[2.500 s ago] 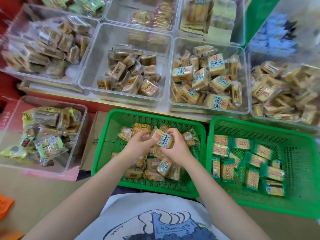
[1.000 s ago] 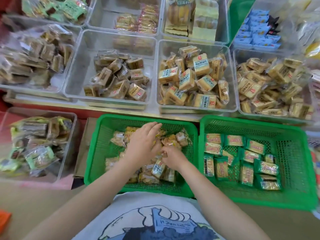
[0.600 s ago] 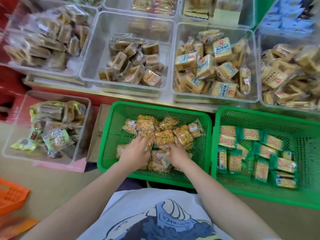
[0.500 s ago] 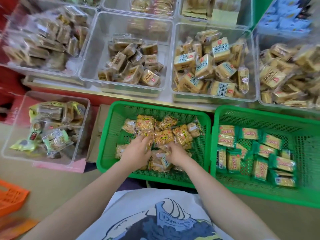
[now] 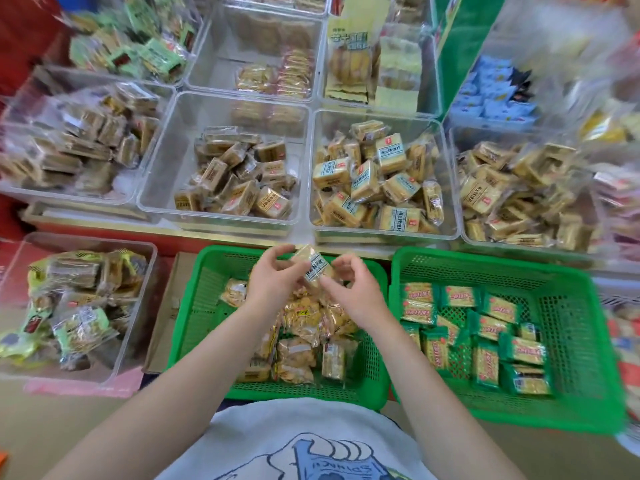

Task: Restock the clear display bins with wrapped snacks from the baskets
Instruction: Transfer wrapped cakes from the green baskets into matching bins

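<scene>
Head view: left hand (image 5: 273, 282) and right hand (image 5: 349, 289) pinch one blue-label snack (image 5: 313, 266) between fingertips, raised over the left basket (image 5: 204, 289). Matching bin (image 5: 446, 188) sits just beyond. Risks as I judge them: slick wrapper plus a light pinch could mean a drop back into the basket; similar brown packs in the next bin (image 5: 162, 174) invite a mis-sort.

— Could you read anything on the wrappers?
— No. The snack (image 5: 313, 268) carried a blue-printed label, too blurred to read.
— And the shirt (image 5: 322, 452)?
— Letters on its print, upside down, not legible.
</scene>
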The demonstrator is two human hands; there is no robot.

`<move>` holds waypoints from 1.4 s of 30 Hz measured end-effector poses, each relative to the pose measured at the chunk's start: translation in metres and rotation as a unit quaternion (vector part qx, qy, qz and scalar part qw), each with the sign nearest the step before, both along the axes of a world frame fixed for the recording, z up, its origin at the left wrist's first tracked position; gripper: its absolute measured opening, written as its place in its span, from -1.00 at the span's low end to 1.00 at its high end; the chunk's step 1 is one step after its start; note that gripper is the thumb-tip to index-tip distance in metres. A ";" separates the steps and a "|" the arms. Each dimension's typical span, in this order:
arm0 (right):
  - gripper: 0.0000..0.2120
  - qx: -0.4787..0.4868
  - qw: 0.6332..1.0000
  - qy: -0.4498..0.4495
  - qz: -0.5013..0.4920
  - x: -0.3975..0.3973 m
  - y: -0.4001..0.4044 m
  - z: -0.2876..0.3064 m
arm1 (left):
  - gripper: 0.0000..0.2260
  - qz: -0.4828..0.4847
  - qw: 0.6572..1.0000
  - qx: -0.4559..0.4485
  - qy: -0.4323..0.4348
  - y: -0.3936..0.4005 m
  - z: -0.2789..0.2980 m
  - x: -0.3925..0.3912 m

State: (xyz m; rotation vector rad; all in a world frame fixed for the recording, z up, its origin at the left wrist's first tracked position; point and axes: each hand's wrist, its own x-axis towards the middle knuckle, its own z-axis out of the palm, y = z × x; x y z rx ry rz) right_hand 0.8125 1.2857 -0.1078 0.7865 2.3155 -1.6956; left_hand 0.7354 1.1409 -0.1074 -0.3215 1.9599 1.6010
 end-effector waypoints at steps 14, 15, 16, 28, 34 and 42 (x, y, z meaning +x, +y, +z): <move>-0.62 0.404 0.899 0.137 0.100 -0.092 0.064 0.029 | -0.24 -0.393 0.734 -0.390 0.392 0.007 -0.031 -0.060; -0.64 0.426 0.886 0.116 0.141 -0.097 0.063 0.023 | -0.21 -0.406 0.720 -0.393 0.403 0.001 -0.036 -0.060; -0.65 0.433 0.880 0.096 0.169 -0.099 0.062 0.016 | -0.19 -0.411 0.716 -0.391 0.407 -0.002 -0.038 -0.060; -0.73 0.515 0.841 0.112 0.119 -0.115 0.056 -0.004 | -0.12 -0.431 0.708 -0.414 0.376 0.002 -0.038 -0.062; -0.62 0.496 0.857 0.074 0.121 -0.101 0.043 0.007 | -0.11 -0.444 0.713 -0.396 0.372 -0.001 -0.033 -0.065; -0.82 0.187 0.964 -0.049 0.184 -0.030 -0.045 -0.028 | -0.48 -0.263 0.834 -0.263 0.409 -0.063 -0.029 -0.033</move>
